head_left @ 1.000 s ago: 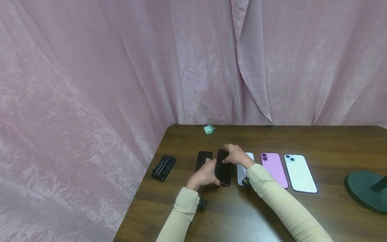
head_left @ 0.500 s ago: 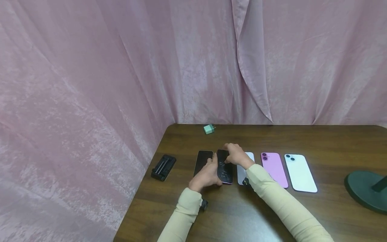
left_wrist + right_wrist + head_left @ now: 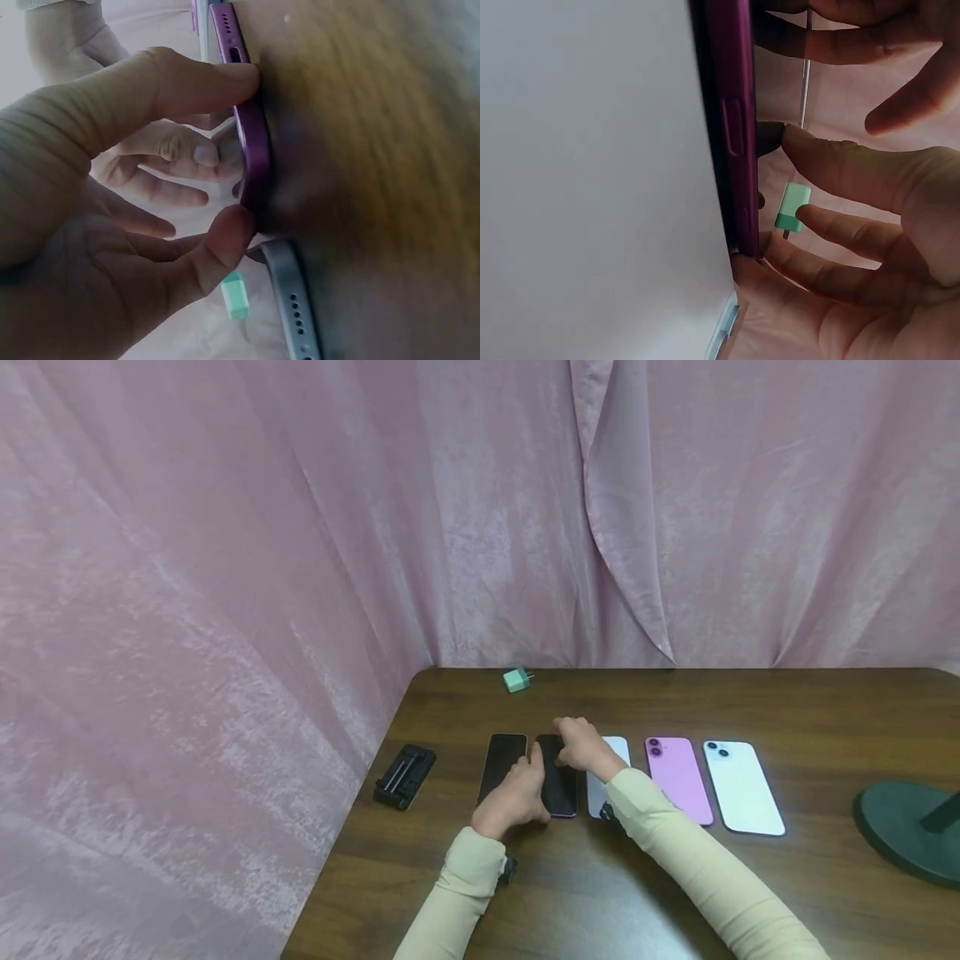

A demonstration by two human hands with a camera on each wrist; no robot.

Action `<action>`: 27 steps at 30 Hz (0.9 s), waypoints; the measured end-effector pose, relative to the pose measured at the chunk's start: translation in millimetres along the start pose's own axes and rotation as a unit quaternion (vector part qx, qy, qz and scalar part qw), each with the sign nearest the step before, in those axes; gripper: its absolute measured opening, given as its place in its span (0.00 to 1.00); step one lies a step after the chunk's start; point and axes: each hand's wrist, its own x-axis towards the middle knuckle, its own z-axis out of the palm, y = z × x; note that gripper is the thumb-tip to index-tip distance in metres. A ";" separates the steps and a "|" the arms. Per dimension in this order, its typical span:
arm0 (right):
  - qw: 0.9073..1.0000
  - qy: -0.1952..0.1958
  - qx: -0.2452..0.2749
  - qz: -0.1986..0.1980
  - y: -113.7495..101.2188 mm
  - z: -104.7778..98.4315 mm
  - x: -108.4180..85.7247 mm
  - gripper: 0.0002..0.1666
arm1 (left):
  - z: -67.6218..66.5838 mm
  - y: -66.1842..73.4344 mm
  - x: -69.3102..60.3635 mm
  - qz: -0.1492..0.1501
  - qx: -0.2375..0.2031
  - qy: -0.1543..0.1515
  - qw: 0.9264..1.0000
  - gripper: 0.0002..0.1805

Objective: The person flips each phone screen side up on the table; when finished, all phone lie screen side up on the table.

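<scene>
A dark-screened phone with a purple edge (image 3: 558, 792) lies on the wooden table, screen up, between both hands. My left hand (image 3: 513, 797) grips its near left corner; in the left wrist view the thumb and a finger press the purple edge (image 3: 255, 146). My right hand (image 3: 587, 749) holds the far end, its thumb over the screen and fingers at the top edge; the purple side (image 3: 736, 135) shows in the right wrist view. Left of it lies another dark-screened phone (image 3: 502, 760), partly behind my left hand. A pale phone (image 3: 596, 793) lies to the right, partly covered.
Farther right are a pink-purple phone (image 3: 678, 772) and a white phone (image 3: 744, 789), backs up. A black charger-like holder (image 3: 405, 777) sits at the left, a mint plug adapter (image 3: 517, 680) near the back edge, and a green round base (image 3: 903, 831) at the right.
The purple-edged phone has shifted slightly right at its near end and now stands straighter in the row. My left hand moved slightly right with it; my right hand has hardly moved.
</scene>
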 end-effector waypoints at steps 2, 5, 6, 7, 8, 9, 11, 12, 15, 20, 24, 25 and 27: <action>1.000 -0.006 -0.004 -0.001 -1.0 0.0 -0.2 0.37 | -1.1 1.5 -0.4 -0.005 0.005 -0.005 1.000 0.66; 1.000 -0.013 0.001 -0.003 -0.6 -1.9 -0.8 0.36 | -2.6 3.7 -0.4 -0.015 0.006 -0.012 1.000 0.65; 1.000 -0.013 0.006 -0.005 0.6 -2.9 -1.0 0.36 | -2.8 4.2 -0.1 -0.018 0.006 -0.012 1.000 0.64; 1.000 -0.014 0.014 -0.009 2.0 -4.2 -1.3 0.36 | -3.4 5.0 -0.2 -0.019 0.005 -0.014 1.000 0.63; 1.000 -0.013 0.022 -0.015 3.6 -5.8 -1.7 0.34 | -4.1 5.6 -0.1 -0.019 0.003 -0.015 1.000 0.63; 0.999 -0.012 0.029 -0.019 5.4 -7.6 -2.0 0.33 | -4.9 6.2 0.1 -0.018 0.002 -0.015 1.000 0.62; 0.999 -0.004 0.045 -0.031 9.5 -11.7 -3.1 0.29 | -7.1 7.9 1.0 -0.010 0.000 -0.010 1.000 0.59; 0.998 0.000 0.055 -0.034 11.3 -13.9 -3.9 0.28 | -8.5 9.0 1.5 -0.005 -0.001 -0.008 1.000 0.58; 0.996 0.021 0.071 -0.044 15.2 -22.4 -5.2 0.26 | -14.2 12.5 4.3 0.014 -0.011 0.001 1.000 0.56; 0.993 0.048 0.099 -0.050 18.6 -33.4 -10.3 0.24 | -19.8 18.2 7.3 0.043 -0.045 0.011 0.998 0.53; 0.991 0.064 0.112 -0.044 24.8 -38.5 -15.8 0.24 | -20.1 23.8 9.7 0.075 -0.076 0.015 0.994 0.51; 0.991 0.065 0.114 -0.039 27.1 -39.6 -17.2 0.25 | -19.5 25.4 10.8 0.085 -0.085 0.015 0.993 0.50; 0.991 0.069 0.111 -0.033 32.3 -41.9 -18.9 0.25 | -18.2 29.2 13.5 0.104 -0.098 0.016 0.990 0.49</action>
